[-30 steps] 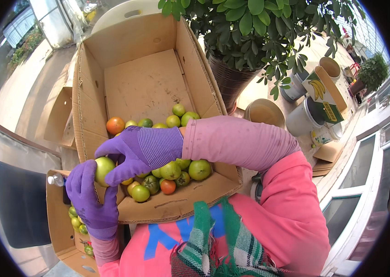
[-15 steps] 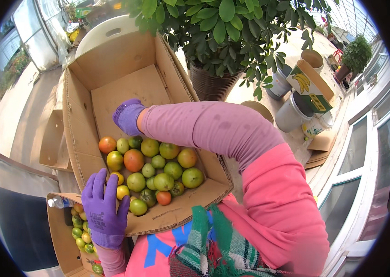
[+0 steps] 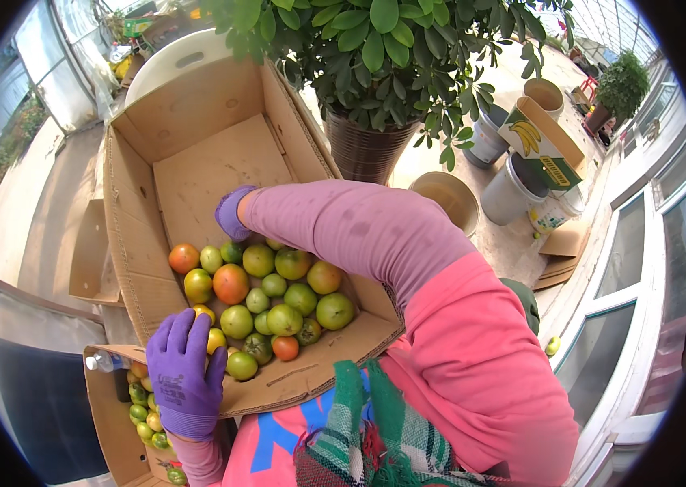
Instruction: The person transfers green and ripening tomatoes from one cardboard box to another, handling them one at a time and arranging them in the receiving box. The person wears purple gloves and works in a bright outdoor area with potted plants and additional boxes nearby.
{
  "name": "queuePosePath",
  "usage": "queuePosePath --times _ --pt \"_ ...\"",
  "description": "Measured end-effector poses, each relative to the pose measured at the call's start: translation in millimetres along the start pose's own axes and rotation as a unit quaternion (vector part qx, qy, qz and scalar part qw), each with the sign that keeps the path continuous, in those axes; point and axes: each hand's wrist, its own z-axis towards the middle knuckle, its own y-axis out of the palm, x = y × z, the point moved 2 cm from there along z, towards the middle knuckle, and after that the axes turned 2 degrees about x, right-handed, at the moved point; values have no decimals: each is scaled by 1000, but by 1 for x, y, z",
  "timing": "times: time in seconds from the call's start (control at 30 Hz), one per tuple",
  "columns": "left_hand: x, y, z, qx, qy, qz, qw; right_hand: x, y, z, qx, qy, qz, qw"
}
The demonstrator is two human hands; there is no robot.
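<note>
A large open cardboard box (image 3: 148, 146) holds a pile of green, yellow and orange tomatoes (image 3: 266, 300) at its near end. My left hand (image 3: 185, 377), in a purple glove, lies over the box's near-left rim with fingers spread, beside a yellow tomato (image 3: 215, 339). My right hand (image 3: 233, 213), also gloved in purple, reaches into the box just beyond the pile. It is curled and largely hidden by my pink sleeve, so I cannot tell if it holds anything.
A smaller cardboard box (image 3: 103, 406) of green tomatoes sits at lower left, with a plastic bottle (image 3: 99, 361) by it. A potted plant (image 3: 367, 146) stands right of the big box. Buckets (image 3: 509, 191) and a yellow-printed carton (image 3: 542, 142) stand further right.
My right hand left the near-left corner, where it held a green tomato, and moved to the far side of the pile. My left hand stayed on the near rim.
</note>
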Motion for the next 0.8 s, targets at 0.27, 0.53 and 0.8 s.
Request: queuePosePath --times 0.27,0.53,0.8 --pt "2 0 2 -2 7 0 1000 1 -1 -7 -60 14 -27 998" --pt "3 -2 3 -13 6 3 1000 18 16 15 -85 62 -20 994" --pt "-13 -18 -10 101 -1 -179 979 -15 -49 -52 30 26 -80 996"
